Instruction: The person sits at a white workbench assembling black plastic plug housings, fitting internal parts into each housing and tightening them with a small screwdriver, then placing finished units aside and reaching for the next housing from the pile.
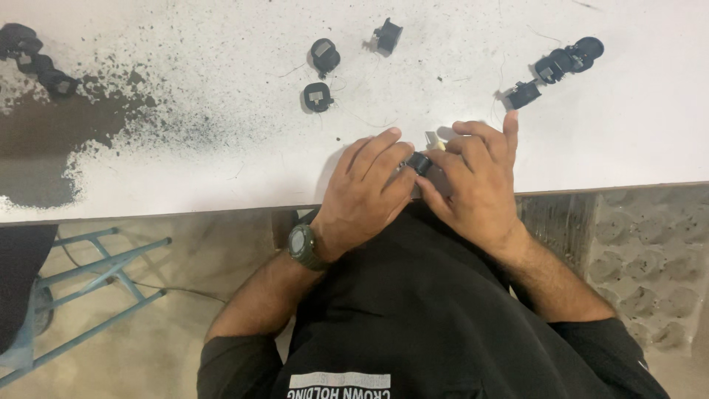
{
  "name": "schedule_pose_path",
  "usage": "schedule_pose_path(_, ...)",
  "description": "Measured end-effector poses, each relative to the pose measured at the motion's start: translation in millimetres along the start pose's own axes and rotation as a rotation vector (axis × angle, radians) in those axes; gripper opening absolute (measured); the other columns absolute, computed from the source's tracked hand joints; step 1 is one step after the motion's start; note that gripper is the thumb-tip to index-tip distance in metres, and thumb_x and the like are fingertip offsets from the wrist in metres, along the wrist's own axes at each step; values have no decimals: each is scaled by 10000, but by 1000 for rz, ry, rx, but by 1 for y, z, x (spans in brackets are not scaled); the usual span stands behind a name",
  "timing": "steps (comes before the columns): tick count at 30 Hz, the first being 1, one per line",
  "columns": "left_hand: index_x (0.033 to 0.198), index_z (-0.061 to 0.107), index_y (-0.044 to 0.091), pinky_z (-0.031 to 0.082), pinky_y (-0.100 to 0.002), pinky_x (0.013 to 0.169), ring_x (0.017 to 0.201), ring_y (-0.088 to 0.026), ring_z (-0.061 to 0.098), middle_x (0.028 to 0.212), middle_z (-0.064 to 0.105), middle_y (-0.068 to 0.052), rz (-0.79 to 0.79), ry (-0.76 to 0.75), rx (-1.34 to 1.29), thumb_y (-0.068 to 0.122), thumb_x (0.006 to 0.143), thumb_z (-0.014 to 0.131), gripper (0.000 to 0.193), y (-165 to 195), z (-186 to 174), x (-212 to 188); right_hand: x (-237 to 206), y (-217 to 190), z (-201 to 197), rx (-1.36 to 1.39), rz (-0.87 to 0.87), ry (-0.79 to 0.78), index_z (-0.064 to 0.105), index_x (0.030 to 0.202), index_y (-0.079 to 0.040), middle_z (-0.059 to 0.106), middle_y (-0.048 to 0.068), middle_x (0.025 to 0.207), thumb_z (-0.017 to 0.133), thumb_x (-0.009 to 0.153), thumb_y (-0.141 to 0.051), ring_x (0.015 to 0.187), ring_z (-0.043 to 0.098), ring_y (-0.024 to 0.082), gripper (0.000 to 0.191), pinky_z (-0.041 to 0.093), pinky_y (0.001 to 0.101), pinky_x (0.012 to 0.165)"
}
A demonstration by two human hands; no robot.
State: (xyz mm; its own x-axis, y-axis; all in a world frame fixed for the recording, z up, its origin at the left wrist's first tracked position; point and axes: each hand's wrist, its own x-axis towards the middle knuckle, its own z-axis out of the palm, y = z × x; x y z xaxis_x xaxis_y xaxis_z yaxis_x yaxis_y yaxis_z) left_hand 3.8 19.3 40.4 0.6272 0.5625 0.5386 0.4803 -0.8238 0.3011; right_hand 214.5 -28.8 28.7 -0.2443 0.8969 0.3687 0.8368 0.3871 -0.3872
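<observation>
My left hand (365,193) and my right hand (476,185) meet at the near edge of a white table (221,170). Both pinch one small black plastic part (419,162) between their fingertips; a pale metal tab sticks up from behind it. A dark green wristwatch (303,247) sits on my left wrist. Most of the part is hidden by my fingers.
More small black parts lie on the table: two round ones (320,74) and a square one (387,35) at the back centre, a cluster (561,65) at the back right, several (33,59) at the far left. Black dust stains the table's left side. A blue metal frame (88,281) stands on the floor at the left.
</observation>
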Motion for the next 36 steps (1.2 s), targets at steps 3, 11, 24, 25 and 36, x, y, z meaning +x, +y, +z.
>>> schedule_pose_path(3,999,651,69,495,-441,1024,1288,-284,583,1262,614,-76,-117,14,-122,87,871,776,179,0,-3,9,2,1,-1,-36,-82,-43,733,1173,-45,561,115,1157,865,903,-225,1341,479,334,351,65,661,1282)
schedule_pose_path(11,932,615,79,532,-384,767,911,-253,650,1011,665,-43,-310,10,-304,60,837,740,158,-2,-14,10,2,1,-4,9,-17,-50,738,1185,-66,568,96,1158,867,874,-204,1339,479,325,364,87,647,1293)
schedule_pose_path(24,861,549,69,486,-429,715,792,-289,592,812,574,-77,-378,96,-272,53,788,712,179,14,6,1,-26,-7,20,361,-77,279,588,1150,-43,652,106,1099,748,875,89,1168,681,293,344,303,561,1309)
schedule_pose_path(25,852,542,70,479,-431,716,788,-288,588,805,568,-76,-375,97,-287,47,788,708,179,14,7,1,-28,-7,24,345,-66,274,594,1134,-46,653,100,1076,752,864,85,1159,682,292,339,314,557,1297)
schedule_pose_path(36,860,540,78,463,-420,746,776,-268,567,809,566,-61,-405,77,-387,26,803,687,166,10,15,-5,-28,-5,31,227,-106,253,633,1104,-60,664,100,1033,796,838,115,1113,675,273,358,331,552,1278)
